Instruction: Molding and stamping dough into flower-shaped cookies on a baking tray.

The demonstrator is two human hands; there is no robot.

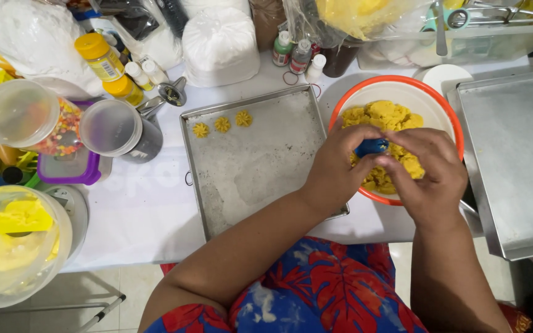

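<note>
An orange-rimmed white bowl [440, 92] holds crumbly yellow dough [385, 115]. Over it, my left hand [335, 168] and my right hand [428, 168] meet around a small blue object [371, 147], both gripping it with dough beneath. Left of the bowl lies a floured metal baking tray [266, 160] with three small yellow flower-shaped cookies [222, 124] in a row at its far left corner.
A second metal tray [516, 154] sits to the right. Jars, lidded containers of sprinkles [32, 117], small colouring bottles [292, 52], bags of white powder [220, 43] and a clear tub with yellow tools [13, 243] crowd the back and left.
</note>
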